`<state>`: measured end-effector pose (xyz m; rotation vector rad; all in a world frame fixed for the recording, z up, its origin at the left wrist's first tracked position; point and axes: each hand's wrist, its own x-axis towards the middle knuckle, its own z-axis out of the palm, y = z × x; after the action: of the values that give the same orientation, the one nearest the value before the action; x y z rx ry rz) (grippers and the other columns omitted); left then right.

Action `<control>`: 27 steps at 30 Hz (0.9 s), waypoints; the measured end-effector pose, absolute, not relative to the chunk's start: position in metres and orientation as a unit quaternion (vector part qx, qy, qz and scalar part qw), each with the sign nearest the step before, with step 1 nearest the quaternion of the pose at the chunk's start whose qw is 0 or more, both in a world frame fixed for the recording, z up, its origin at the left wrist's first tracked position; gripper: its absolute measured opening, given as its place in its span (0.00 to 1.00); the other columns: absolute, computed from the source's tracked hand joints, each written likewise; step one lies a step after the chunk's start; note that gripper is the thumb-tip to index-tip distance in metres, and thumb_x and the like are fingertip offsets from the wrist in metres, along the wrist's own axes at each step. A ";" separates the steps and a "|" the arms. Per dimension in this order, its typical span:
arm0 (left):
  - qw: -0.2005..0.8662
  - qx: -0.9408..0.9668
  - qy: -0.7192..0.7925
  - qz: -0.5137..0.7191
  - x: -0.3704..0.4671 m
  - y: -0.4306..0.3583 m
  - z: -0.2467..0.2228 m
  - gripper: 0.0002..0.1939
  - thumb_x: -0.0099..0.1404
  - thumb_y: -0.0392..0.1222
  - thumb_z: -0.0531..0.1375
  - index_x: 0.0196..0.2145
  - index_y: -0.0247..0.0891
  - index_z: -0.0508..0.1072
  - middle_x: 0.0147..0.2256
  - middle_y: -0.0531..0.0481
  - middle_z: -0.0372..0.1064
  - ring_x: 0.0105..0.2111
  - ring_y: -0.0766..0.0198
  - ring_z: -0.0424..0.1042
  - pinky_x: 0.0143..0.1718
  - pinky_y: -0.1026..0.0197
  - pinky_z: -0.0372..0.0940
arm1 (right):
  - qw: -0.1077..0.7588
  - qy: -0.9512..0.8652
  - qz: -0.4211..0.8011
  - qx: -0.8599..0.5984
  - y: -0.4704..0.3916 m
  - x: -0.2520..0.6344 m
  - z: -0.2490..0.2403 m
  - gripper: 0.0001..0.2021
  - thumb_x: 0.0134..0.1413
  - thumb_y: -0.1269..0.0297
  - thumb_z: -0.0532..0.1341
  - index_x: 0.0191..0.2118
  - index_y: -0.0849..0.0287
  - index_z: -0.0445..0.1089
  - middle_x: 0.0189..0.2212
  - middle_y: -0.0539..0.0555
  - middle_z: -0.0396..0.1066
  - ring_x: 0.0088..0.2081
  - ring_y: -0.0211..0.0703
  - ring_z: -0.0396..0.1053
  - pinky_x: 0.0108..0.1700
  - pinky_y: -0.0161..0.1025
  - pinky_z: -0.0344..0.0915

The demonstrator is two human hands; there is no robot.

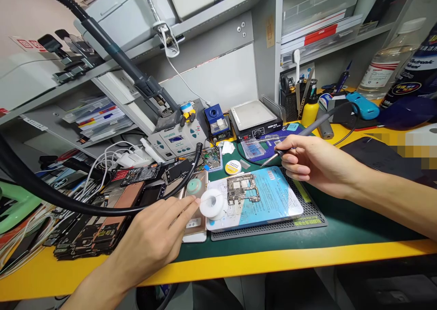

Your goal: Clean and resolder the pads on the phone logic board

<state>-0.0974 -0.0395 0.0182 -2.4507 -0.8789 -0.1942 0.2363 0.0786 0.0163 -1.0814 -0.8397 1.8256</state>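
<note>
My left hand (159,232) reaches in from the lower left, its fingertips closed against the left edge of a white spool of solder wire (206,206); the thumb is hidden. A fine strand shows near the top of the spool. Right of it, a phone logic board (243,189) lies on a blue and white box (278,194). My right hand (300,160) is closed around a soldering iron (269,160), whose tip points down and left above the box's far edge. A thin metal shaft also shows left of these fingers; whether they hold it is unclear.
A black hose (116,210) arches across the left side. Stacked phone parts (99,232) stand left of my left hand. Behind the box are a round yellow-white tin (232,167), a rework station (180,139) and a hot plate (254,119). Bottles (384,68) stand at the right.
</note>
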 end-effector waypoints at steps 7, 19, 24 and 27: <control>0.242 -0.882 -0.378 -0.145 -0.100 -0.045 0.024 0.16 0.66 0.23 0.61 0.51 0.29 0.74 0.45 0.40 0.78 0.44 0.54 0.75 0.47 0.52 0.69 | 0.411 -0.340 0.734 -0.421 0.080 0.236 0.012 0.17 0.59 0.69 0.62 0.21 0.57 0.58 0.15 0.45 0.55 0.14 0.29 0.47 0.16 0.32 0.45; 0.042 -0.849 -0.494 -0.182 -0.073 -0.028 0.027 0.09 0.74 0.34 0.57 0.45 0.39 0.77 0.41 0.49 0.76 0.42 0.63 0.73 0.45 0.61 0.66 | 0.408 -0.350 0.731 -0.421 0.077 0.237 0.010 0.14 0.58 0.69 0.63 0.23 0.57 0.60 0.16 0.44 0.56 0.14 0.28 0.47 0.16 0.31 0.45; -0.002 -0.836 -0.520 -0.175 -0.065 -0.024 0.031 0.10 0.74 0.38 0.56 0.40 0.38 0.78 0.37 0.48 0.76 0.38 0.62 0.71 0.42 0.58 0.62 | 0.411 -0.346 0.729 -0.425 0.079 0.235 0.011 0.14 0.58 0.69 0.63 0.24 0.57 0.60 0.16 0.44 0.56 0.14 0.28 0.47 0.16 0.30 0.44; -0.046 -0.813 -0.552 -0.179 -0.060 -0.022 0.037 0.10 0.72 0.40 0.57 0.35 0.38 0.77 0.34 0.49 0.74 0.35 0.63 0.69 0.39 0.59 0.60 | 0.405 -0.347 0.730 -0.427 0.078 0.235 0.012 0.16 0.57 0.68 0.63 0.23 0.56 0.58 0.16 0.43 0.55 0.14 0.29 0.47 0.16 0.31 0.46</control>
<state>-0.0595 -0.0216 0.0369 -2.6323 -1.7883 -0.5792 0.2352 0.0784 0.0117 -1.0769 -0.8765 1.8438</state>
